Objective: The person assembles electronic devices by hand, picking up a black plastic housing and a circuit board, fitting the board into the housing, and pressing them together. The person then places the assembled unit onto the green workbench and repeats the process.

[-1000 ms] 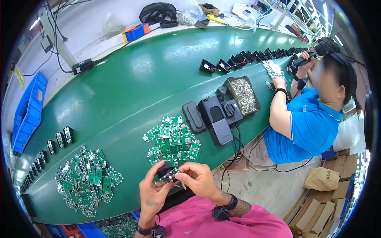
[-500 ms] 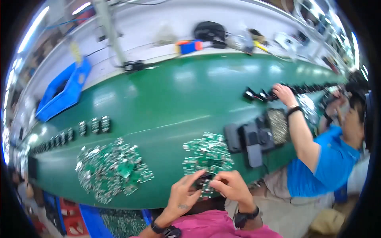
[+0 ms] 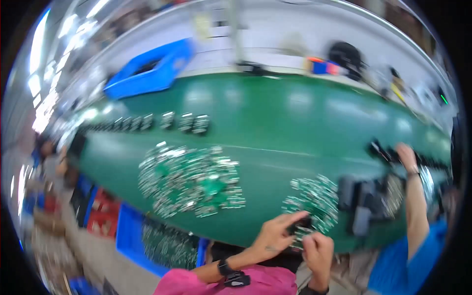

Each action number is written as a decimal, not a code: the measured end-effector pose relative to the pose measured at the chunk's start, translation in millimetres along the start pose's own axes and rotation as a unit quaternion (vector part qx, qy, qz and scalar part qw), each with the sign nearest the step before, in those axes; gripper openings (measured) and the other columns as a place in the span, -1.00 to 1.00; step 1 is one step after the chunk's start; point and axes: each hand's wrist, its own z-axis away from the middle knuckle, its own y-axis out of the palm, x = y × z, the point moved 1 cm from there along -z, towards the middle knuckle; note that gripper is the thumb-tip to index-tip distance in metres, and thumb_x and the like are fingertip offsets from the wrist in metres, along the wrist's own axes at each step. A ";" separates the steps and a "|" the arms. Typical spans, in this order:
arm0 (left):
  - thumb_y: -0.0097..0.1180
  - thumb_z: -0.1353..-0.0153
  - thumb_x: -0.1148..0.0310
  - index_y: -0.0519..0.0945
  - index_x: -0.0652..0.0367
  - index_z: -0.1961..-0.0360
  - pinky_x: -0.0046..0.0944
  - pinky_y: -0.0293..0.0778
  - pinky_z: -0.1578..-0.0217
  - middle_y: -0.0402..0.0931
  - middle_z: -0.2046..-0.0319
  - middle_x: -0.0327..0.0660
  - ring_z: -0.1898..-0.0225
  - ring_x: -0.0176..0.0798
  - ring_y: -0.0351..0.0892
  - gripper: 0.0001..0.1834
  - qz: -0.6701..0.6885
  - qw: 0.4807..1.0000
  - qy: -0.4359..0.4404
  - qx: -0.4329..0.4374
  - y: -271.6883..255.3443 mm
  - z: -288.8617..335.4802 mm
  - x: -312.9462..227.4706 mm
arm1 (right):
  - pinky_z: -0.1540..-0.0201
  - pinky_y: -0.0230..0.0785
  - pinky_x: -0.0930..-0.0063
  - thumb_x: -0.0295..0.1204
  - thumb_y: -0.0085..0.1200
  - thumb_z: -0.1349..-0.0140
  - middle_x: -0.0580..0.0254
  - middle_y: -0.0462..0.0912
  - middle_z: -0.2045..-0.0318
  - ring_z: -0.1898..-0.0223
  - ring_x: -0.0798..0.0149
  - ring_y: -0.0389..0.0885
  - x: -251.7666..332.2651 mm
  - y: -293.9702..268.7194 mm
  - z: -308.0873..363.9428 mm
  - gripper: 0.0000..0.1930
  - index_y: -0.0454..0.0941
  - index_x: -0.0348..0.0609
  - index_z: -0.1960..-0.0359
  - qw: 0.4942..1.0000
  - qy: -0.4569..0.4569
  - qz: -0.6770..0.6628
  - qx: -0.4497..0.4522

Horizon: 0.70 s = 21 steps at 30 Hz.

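Between my hands, just off the table's near edge, is a small black part point(image 3: 302, 224), with a small green-and-silver circuit board point(image 3: 297, 242) right below it. My left hand point(image 3: 276, 237) grips the black part between thumb and fingers. Closed in a pinch, my right hand point(image 3: 318, 250) is against the board's right side; blur hides what its fingertips hold. Just beyond them lies a pile of small circuit boards point(image 3: 314, 199). A larger heap of circuit boards point(image 3: 189, 179) spreads over the green table point(image 3: 260, 128) to the left.
A row of small upright boards point(image 3: 184, 122) runs to the far left. Behind it sits a blue bin point(image 3: 147, 73). Below the near edge is a blue crate point(image 3: 130, 241) holding boards. Dark grey blocks point(image 3: 364, 201) stand at right, near a co-worker's arm point(image 3: 417, 211) reaching over black parts.
The view has swung left, so the table contents appear shifted to the right, with motion blur. My hands stay together around the black part and board.
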 end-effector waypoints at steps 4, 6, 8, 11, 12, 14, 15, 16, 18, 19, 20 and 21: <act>0.22 -0.04 0.66 0.56 0.24 -0.16 -0.32 0.64 0.19 0.57 -0.05 -0.08 0.09 -0.28 0.63 -0.43 -0.034 0.997 -0.055 -0.043 -14.5 11.0 -2.7 | 0.39 0.43 0.21 -0.35 0.13 -0.32 0.01 0.61 0.52 0.48 -0.01 0.62 14.0 14.2 -15.8 -0.79 0.61 -0.24 0.41 0.991 -0.110 -0.015 0.081; 0.18 0.05 0.67 0.59 0.26 -0.13 -0.36 0.63 0.26 0.61 0.08 -0.08 0.15 -0.28 0.65 -0.41 -0.034 0.996 -0.020 -0.085 -15.4 13.1 14.2 | 0.35 0.42 0.16 -0.29 0.10 -0.35 0.00 0.61 0.52 0.44 -0.09 0.62 14.5 21.7 -19.1 -0.73 0.58 -0.24 0.42 0.986 -0.144 -0.023 0.076; 0.18 0.04 0.65 0.60 0.27 -0.11 -0.40 0.57 0.35 0.61 0.09 -0.09 0.23 -0.30 0.65 -0.43 -0.051 0.998 -0.006 -0.045 -1.4 7.5 10.5 | 0.39 0.39 0.16 -0.30 0.11 -0.34 0.01 0.59 0.56 0.48 -0.07 0.61 15.3 6.2 -10.8 -0.72 0.57 -0.25 0.46 0.993 -0.102 -0.037 0.048; 0.16 -0.01 0.59 0.61 0.27 -0.08 -0.37 0.55 0.36 0.63 0.14 -0.07 0.27 -0.25 0.66 -0.49 -0.084 0.996 -0.004 -0.038 13.3 5.6 4.8 | 0.46 0.35 0.17 -0.28 0.13 -0.33 0.00 0.56 0.62 0.54 -0.05 0.58 10.7 -5.3 -3.4 -0.67 0.54 -0.28 0.52 0.995 -0.046 -0.062 0.057; 0.16 -0.01 0.59 0.61 0.27 -0.08 -0.37 0.55 0.36 0.63 0.14 -0.07 0.27 -0.25 0.66 -0.49 -0.079 0.997 -0.002 -0.026 15.7 5.8 9.2 | 0.46 0.35 0.17 -0.28 0.13 -0.33 0.00 0.56 0.62 0.54 -0.05 0.58 9.8 -7.3 -2.7 -0.67 0.54 -0.28 0.52 0.996 -0.040 -0.060 0.046; 0.15 -0.05 0.57 0.61 0.28 -0.09 -0.30 0.58 0.30 0.64 0.15 -0.04 0.25 -0.19 0.68 -0.51 -0.108 0.992 0.034 -0.062 13.5 7.9 22.1 | 0.46 0.34 0.16 -0.28 0.14 -0.32 -0.01 0.56 0.61 0.53 -0.07 0.57 9.1 -5.7 -6.5 -0.67 0.54 -0.29 0.52 0.996 -0.073 -0.036 0.034; 0.12 -0.08 0.58 0.59 0.31 -0.10 -0.24 0.60 0.25 0.65 0.13 0.01 0.21 -0.10 0.70 -0.52 -0.119 0.990 0.042 -0.070 13.8 8.6 17.7 | 0.45 0.34 0.14 -0.27 0.13 -0.32 -0.02 0.56 0.60 0.52 -0.09 0.57 6.6 -2.3 -8.5 -0.67 0.53 -0.28 0.52 0.996 -0.080 -0.029 0.032; 0.12 -0.08 0.58 0.59 0.31 -0.10 -0.24 0.60 0.25 0.65 0.13 0.01 0.21 -0.10 0.70 -0.52 -0.114 0.991 0.043 -0.063 16.8 8.8 15.7 | 0.45 0.34 0.14 -0.27 0.13 -0.32 -0.02 0.56 0.60 0.52 -0.09 0.57 6.8 -1.8 -9.5 -0.67 0.53 -0.28 0.52 0.996 -0.076 -0.026 0.026; 0.08 -0.11 0.60 0.51 0.35 -0.18 -0.24 0.60 0.22 0.65 0.11 0.05 0.18 -0.09 0.70 -0.47 -0.035 0.993 0.001 -0.109 21.2 8.9 13.0 | 0.43 0.34 0.12 -0.26 0.12 -0.32 -0.03 0.55 0.60 0.51 -0.11 0.57 8.8 -2.8 -10.1 -0.66 0.52 -0.28 0.52 0.997 -0.080 -0.011 0.015; 0.00 -0.23 0.66 0.36 0.35 -0.32 -0.32 0.56 0.13 0.60 0.06 -0.01 0.13 -0.25 0.63 -0.42 -0.040 0.997 0.001 -0.068 18.4 8.9 10.8 | 0.43 0.33 0.11 -0.24 0.12 -0.32 -0.04 0.54 0.61 0.51 -0.10 0.56 10.5 -4.7 -9.4 -0.64 0.51 -0.28 0.54 0.998 -0.060 -0.016 0.016; 0.00 -0.23 0.66 0.36 0.35 -0.32 -0.32 0.56 0.13 0.60 0.06 -0.01 0.13 -0.25 0.63 -0.42 -0.036 0.997 0.003 -0.064 15.6 8.7 13.7 | 0.43 0.33 0.11 -0.24 0.12 -0.32 -0.04 0.54 0.61 0.51 -0.10 0.56 9.9 -5.2 -8.8 -0.64 0.51 -0.28 0.54 0.998 -0.058 -0.013 0.011; -0.02 -0.23 0.67 0.34 0.35 -0.33 -0.31 0.56 0.11 0.60 0.06 0.00 0.12 -0.24 0.63 -0.41 -0.070 0.996 0.014 -0.044 13.8 7.2 14.4 | 0.44 0.32 0.11 -0.24 0.12 -0.32 -0.03 0.53 0.61 0.52 -0.10 0.55 8.3 -4.9 -8.7 -0.64 0.50 -0.28 0.54 0.998 -0.057 -0.013 0.003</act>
